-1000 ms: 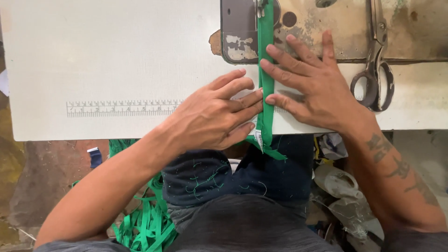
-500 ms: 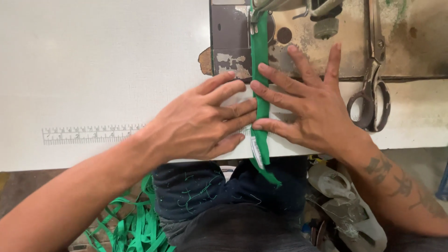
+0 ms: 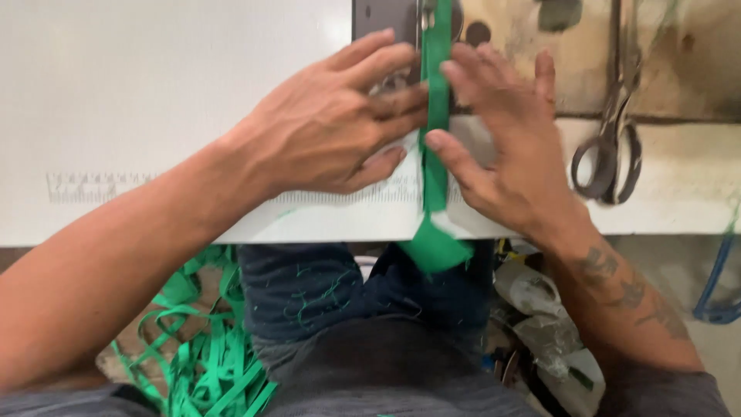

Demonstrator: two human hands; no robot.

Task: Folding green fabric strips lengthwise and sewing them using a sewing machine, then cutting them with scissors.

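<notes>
I'm pressing the green strip [image 3: 437,116] flat on the bench [image 3: 154,93], left hand [image 3: 332,127] and right hand [image 3: 505,147] spread open beside it, feeding it straight; next I'm needing even pressure.

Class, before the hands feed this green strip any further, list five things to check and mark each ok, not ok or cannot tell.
1. Green strip lies flat and straight on the white table: ok.
2. Left hand presses beside the strip's left edge: ok.
3. Right hand fingers bear on the strip's right edge: ok.
4. Fingertips clear of the needle: cannot tell, needle out of view.
5. Scissors lie apart from both hands: ok.
</notes>
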